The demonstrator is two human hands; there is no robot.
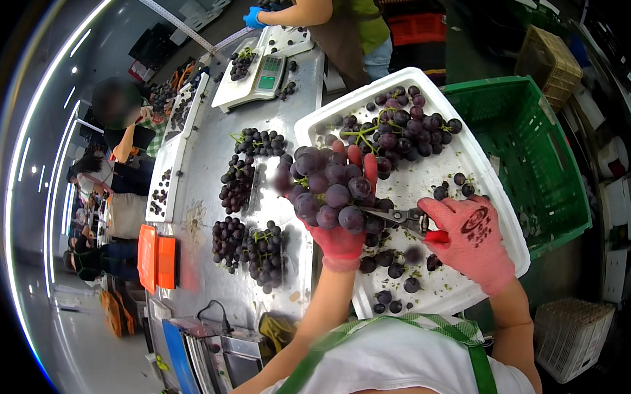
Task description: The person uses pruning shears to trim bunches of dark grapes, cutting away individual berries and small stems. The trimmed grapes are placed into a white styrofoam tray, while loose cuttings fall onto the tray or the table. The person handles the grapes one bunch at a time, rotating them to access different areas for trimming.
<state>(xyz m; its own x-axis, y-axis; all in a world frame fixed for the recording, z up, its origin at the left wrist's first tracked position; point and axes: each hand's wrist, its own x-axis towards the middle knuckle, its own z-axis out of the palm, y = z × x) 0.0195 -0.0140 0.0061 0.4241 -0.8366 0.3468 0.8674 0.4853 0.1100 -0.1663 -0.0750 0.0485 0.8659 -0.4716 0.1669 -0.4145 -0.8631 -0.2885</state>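
Note:
My left hand, in a pink work glove, holds up a bunch of dark purple grapes; its fingers show behind the fruit. In my gloved right hand is a pair of red-handled pruning snips, the blades reaching to the bunch's lower right side. Whether the blades touch a stem is hidden by the grapes. Below both hands lies a white foam tray with loose grapes and bits of stem scattered over it. Another bunch with green stems rests at the tray's far end.
Several grape bunches lie on the metal table to the left, near an orange box. Farther off stands a digital scale, beside a co-worker's blue-gloved hand. A green plastic crate adjoins the tray's right side.

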